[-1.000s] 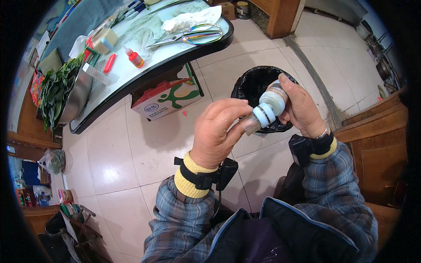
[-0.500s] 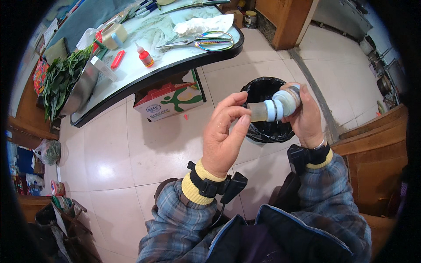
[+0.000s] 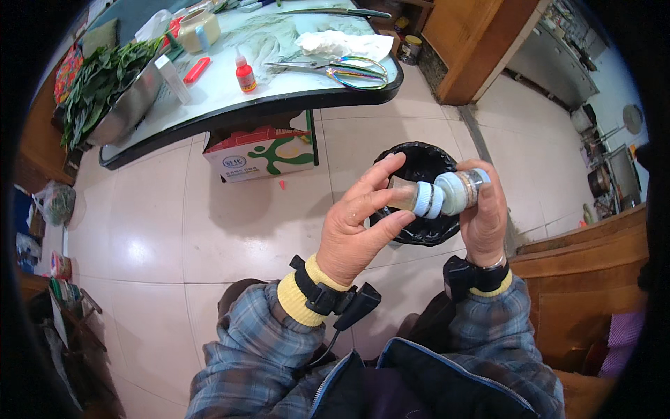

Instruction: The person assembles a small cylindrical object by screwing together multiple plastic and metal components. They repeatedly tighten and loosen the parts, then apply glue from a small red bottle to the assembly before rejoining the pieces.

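Where the two small bottles meet cap to cap, fingers hide most of both. Left hand fingers pinch the near-left bottle; right hand fingers wrap the other. Both hang over a black-lined bin on pale floor tiles. Far left, the counter, open floor between.

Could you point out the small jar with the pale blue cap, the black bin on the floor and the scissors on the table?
small clear jar with pale blue ribbed cap (image 3: 438, 197), head view, on the cap.
round black bin lined with a black bag (image 3: 419, 157), head view, on its far rim.
metal scissors with coloured handles (image 3: 335, 68), head view, near the pivot.
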Tool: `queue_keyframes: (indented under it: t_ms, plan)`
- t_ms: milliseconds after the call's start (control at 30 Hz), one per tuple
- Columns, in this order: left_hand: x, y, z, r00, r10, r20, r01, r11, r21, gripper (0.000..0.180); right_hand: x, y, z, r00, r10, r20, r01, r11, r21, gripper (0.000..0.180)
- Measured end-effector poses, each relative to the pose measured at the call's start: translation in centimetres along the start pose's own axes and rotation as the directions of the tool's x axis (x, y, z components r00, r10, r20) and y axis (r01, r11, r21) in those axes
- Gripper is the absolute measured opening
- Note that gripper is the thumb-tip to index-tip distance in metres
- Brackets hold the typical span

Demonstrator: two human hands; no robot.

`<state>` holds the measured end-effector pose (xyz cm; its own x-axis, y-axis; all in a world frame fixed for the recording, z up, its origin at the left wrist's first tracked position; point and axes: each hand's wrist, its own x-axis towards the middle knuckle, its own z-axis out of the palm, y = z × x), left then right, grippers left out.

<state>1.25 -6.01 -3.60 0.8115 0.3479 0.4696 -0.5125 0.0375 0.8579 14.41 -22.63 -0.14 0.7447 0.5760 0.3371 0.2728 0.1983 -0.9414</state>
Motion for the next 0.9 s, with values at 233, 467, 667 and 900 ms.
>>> queue_keyframes:
  t_ms: [233, 467, 667, 900]
  plan:
    - [0.0, -0.1, -0.4, 0.992, 0.122, 0.034, -0.123, 0.991, 0.055, 0.033, -0.4, 0.0, -0.4, 1.000, -0.016, 0.018, 0.016, 0.999, -0.032, 0.075]
    - [0.3, 0.0, -0.5, 0.984, 0.175, 0.042, -0.177, 0.983, 0.051, 0.026, -0.7, 0.5, 0.3, 1.000, -0.019, 0.002, 0.019, 1.000, 0.014, 0.068]
    - [0.5, -0.2, -1.0, 0.989, 0.146, 0.019, -0.147, 0.987, 0.063, 0.027, -0.3, 0.5, 0.6, 0.997, 0.076, 0.014, -0.077, 0.996, 0.046, 0.064]
    - [0.3, 0.2, -1.3, 0.998, -0.045, -0.037, 0.041, 0.994, -0.100, 0.033, -0.4, 0.6, 1.4, 0.965, 0.235, 0.113, -0.250, 0.957, 0.146, 0.066]
